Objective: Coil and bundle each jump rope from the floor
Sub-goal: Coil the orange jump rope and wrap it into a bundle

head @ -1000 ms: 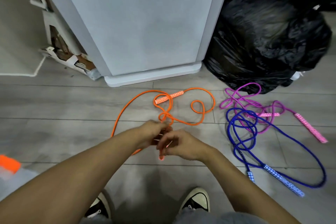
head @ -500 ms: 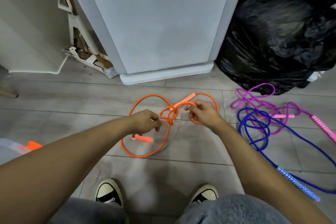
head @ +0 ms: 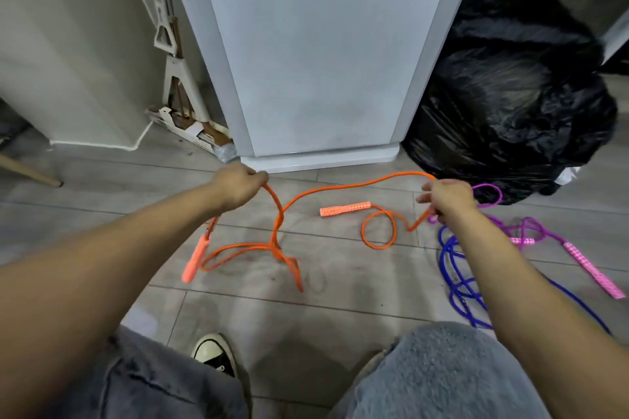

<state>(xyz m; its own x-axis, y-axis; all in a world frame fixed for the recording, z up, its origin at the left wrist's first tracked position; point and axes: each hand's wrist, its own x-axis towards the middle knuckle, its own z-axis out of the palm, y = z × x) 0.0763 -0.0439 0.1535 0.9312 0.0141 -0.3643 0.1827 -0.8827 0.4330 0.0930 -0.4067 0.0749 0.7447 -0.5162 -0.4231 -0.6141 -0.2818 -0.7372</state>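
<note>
We hold the orange braided jump rope point(head: 340, 188) stretched between both hands above the grey plank floor point(head: 340, 289). Our left hand point(head: 240, 182) has its fingers closed around the cord, one orange handle point(head: 194, 260) dangling below it. Our right hand point(head: 447, 199) pinches the cord farther along, fingers closed on it. The second orange patterned handle point(head: 345, 209) lies on the floor between the hands beside a small loop. Right of that lie a tangled purple-and-pink jump rope point(head: 544, 231) and a blue jump rope point(head: 456, 282), near a black plastic bag point(head: 510, 95).
</note>
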